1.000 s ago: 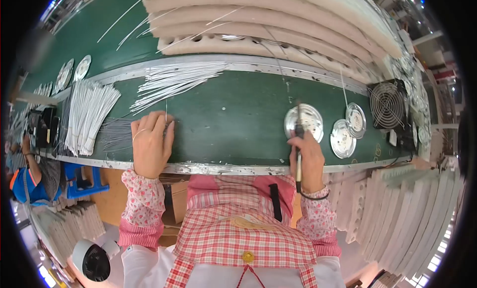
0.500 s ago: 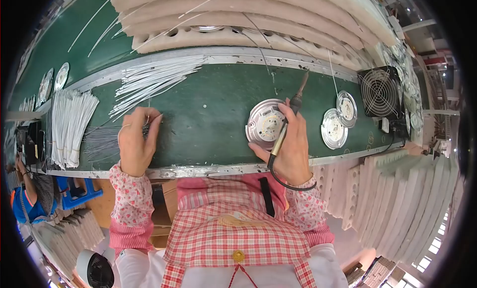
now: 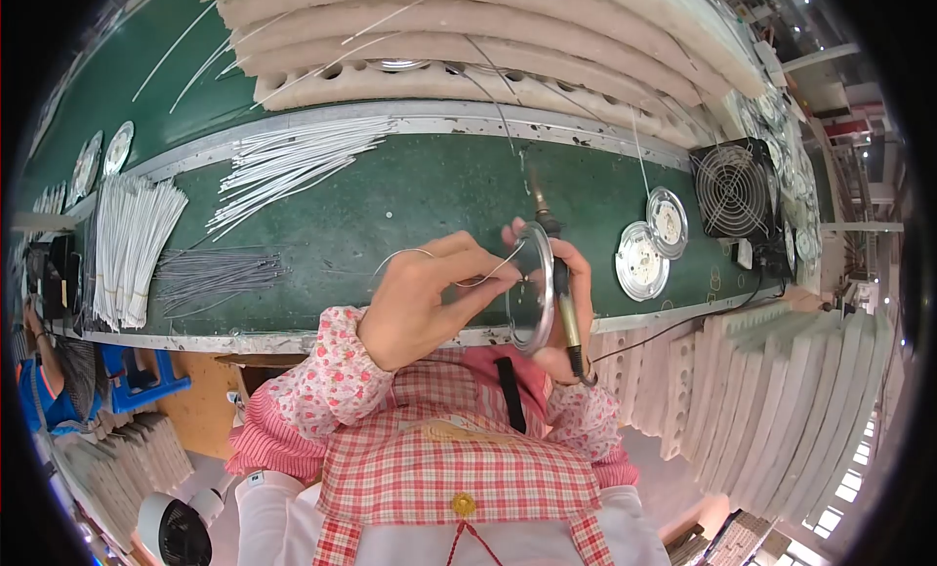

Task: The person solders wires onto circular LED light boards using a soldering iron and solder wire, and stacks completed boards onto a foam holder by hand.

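Note:
My left hand (image 3: 422, 298) pinches a thin white wire (image 3: 386, 262) between thumb and fingertips, which are close to the face of a round metal lamp plate (image 3: 529, 322). One wire end loops back over the hand. My right hand (image 3: 583, 307) grips the plate from behind and holds it on edge above the bench. Along the same palm it also keeps a soldering iron (image 3: 563, 307), tip pointing away from me. Whether the wire touches the plate cannot be made out.
White wires (image 3: 293, 166) and dark wires (image 3: 210, 278) lie in piles on the green bench (image 3: 439, 195). A tied white bundle (image 3: 135, 249) is at left. Two lamp plates (image 3: 642, 261) and a fan (image 3: 734, 190) are at right. Foam trays (image 3: 468, 39) line the back. Another person (image 3: 44, 371) is far left.
My left hand has moved right from beside the dark wires, bringing a wire to the plate. My right hand has lifted the plate off the bench and tilted it on edge.

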A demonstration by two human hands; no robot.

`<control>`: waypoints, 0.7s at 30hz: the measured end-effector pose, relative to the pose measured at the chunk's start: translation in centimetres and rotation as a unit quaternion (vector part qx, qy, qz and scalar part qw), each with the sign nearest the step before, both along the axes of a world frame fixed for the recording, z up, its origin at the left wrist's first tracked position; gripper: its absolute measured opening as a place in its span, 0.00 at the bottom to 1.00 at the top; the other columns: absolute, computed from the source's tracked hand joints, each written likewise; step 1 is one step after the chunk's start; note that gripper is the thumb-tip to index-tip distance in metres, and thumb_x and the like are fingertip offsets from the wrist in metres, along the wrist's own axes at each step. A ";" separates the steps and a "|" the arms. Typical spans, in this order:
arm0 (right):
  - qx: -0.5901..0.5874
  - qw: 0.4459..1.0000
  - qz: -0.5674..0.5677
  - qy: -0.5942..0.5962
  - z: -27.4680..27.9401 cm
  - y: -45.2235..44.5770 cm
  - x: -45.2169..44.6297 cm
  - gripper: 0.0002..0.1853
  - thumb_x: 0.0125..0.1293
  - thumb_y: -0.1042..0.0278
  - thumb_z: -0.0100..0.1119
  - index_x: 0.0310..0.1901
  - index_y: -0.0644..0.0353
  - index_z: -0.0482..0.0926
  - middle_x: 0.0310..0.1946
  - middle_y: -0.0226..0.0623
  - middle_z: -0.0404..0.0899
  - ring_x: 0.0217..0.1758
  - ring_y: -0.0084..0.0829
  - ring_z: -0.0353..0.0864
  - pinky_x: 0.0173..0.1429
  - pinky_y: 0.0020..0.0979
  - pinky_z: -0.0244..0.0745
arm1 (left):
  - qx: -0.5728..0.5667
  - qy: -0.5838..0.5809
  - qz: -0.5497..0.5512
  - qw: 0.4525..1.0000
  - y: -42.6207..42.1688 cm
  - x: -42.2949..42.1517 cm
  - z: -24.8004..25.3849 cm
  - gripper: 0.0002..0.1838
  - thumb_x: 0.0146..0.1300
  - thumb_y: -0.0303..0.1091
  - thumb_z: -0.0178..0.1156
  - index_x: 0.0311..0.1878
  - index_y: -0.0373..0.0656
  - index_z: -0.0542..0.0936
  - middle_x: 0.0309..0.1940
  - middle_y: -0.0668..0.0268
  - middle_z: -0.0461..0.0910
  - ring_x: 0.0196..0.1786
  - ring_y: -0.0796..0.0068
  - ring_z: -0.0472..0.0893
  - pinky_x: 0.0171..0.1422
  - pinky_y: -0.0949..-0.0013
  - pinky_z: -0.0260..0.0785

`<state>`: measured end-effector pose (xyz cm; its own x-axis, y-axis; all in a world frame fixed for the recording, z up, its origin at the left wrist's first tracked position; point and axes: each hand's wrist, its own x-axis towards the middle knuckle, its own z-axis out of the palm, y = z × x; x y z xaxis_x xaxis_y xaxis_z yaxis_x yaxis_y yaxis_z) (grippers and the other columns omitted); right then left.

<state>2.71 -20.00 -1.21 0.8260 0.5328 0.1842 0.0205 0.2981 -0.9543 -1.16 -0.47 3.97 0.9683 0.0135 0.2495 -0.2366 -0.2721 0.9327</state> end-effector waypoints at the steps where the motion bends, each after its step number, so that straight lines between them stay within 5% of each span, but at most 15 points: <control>1: 0.033 0.998 0.015 0.050 0.1 0.1 0.1 0.62 0.46 0.47 0.83 0.75 0.60 0.50 0.77 0.57 0.52 0.82 0.50 0.54 0.82 0.51 0.50 | 0.000 0.015 0.001 1.000 0.1 0.0 0.3 0.08 0.60 0.24 0.68 0.43 0.39 0.86 0.33 0.62 0.83 0.33 0.71 0.82 0.38 0.69 0.73; 9: 0.010 0.993 0.022 0.118 1.3 0.8 0.0 0.64 0.43 0.33 0.81 0.73 0.59 0.52 0.76 0.61 0.54 0.79 0.56 0.57 0.82 0.55 0.52 | 0.005 0.058 0.023 0.998 0.3 -0.1 0.6 0.07 0.61 0.26 0.69 0.42 0.39 0.86 0.32 0.63 0.83 0.32 0.72 0.83 0.37 0.70 0.73; 11: 0.020 0.994 0.048 0.099 0.7 0.5 0.2 0.62 0.48 0.38 0.80 0.74 0.61 0.50 0.77 0.57 0.53 0.81 0.51 0.54 0.82 0.52 0.51 | -0.004 0.046 0.031 0.998 0.1 -0.2 0.4 0.07 0.60 0.23 0.69 0.42 0.38 0.87 0.31 0.64 0.83 0.30 0.78 0.79 0.34 0.73 0.70; 21: 0.039 0.995 0.062 0.068 -0.3 0.6 -0.7 0.60 0.50 0.50 0.82 0.75 0.64 0.50 0.78 0.55 0.53 0.81 0.47 0.56 0.81 0.48 0.55 | 0.077 -0.003 0.030 0.997 0.3 -1.0 0.9 0.07 0.57 0.21 0.69 0.40 0.37 0.86 0.30 0.62 0.81 0.31 0.70 0.80 0.36 0.70 0.71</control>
